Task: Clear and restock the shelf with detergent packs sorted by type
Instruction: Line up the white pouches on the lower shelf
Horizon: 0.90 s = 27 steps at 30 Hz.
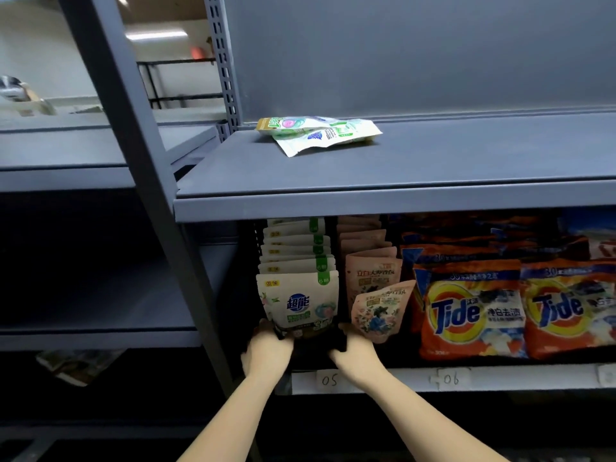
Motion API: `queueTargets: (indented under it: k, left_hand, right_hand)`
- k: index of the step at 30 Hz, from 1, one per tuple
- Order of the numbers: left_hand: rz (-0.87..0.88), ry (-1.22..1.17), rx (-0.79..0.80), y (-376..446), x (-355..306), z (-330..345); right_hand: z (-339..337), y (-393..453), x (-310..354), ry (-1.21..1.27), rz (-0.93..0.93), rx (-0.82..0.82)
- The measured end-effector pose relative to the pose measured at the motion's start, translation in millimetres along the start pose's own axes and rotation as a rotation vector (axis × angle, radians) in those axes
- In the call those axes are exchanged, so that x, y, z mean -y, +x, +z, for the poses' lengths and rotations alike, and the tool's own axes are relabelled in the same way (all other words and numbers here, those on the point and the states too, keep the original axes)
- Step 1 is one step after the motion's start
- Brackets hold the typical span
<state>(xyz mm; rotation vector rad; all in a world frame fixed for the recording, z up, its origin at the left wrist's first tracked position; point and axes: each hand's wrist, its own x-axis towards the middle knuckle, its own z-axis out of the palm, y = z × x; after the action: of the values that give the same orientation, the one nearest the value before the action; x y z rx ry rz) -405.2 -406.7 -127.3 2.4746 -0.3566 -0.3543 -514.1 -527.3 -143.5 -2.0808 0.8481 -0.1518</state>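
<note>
The grey metal shelving unit is filling the view; its upper shelf is lying almost bare, carrying only two loose white-and-green detergent packs lying flat and overlapping near the back left; the lower shelf, tagged 05 and 06 on its front strip, is looking largely stocked. Orange Tide bags are standing in rows on the right; pink floral pouches are lining up beside them, the front one tilting; white-and-green pouches are sitting in file inside a black divider tray at the left. The left hand and right hand are each curling their fingers closed around the tray's front corners. I judge the sorting by type to be well along below, while the two stray packs above are waiting to be placed and the upper shelf to be restocked.
</note>
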Motion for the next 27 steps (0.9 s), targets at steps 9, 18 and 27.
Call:
queueTargets:
  k: [9, 18, 27]
  left_hand:
    - [0.174, 0.162, -0.082, -57.3, -40.4, -60.0]
    - [0.640, -0.052, -0.625, -117.6, -111.8, -129.5]
    - [0.545, 0.009, -0.549, -48.5, -184.8, -193.4]
  right_hand:
    - [-63.2, -51.8, 41.4, -0.274, -0.159, 0.044]
    - [-146.8, -95.7, 115.8, -0.120, -0.591, -0.301]
    - [-222.0, -38.4, 182.6, -0.135, -0.606, -0.523]
